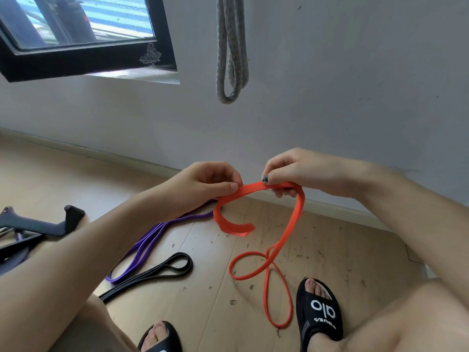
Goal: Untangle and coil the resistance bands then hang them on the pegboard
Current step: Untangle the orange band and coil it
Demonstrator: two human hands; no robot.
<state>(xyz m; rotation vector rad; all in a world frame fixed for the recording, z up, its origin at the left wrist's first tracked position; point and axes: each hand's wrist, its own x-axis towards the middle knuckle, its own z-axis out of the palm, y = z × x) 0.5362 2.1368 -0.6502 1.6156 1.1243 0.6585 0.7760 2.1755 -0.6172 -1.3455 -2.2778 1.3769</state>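
Note:
An orange resistance band [291, 222] is stretched between both hands at mid-frame. My left hand [203, 185] pinches one part of it, and a short curl of band hangs below that hand. My right hand [294, 174] grips the band a little to the right. The rest of the band drops to the wooden floor in twisted loops. A purple band [144, 246] lies on the floor to the left, partly hidden by my left forearm. A black band [162, 271] lies just below it. A grey band [231, 59] hangs on the wall above; its hanger is out of view.
A black-framed window [83, 47] sits in the white wall at upper left. A black handled object [38, 227] lies at the left edge. My feet in black slides [319, 313] rest on the debris-flecked wooden floor [208, 313].

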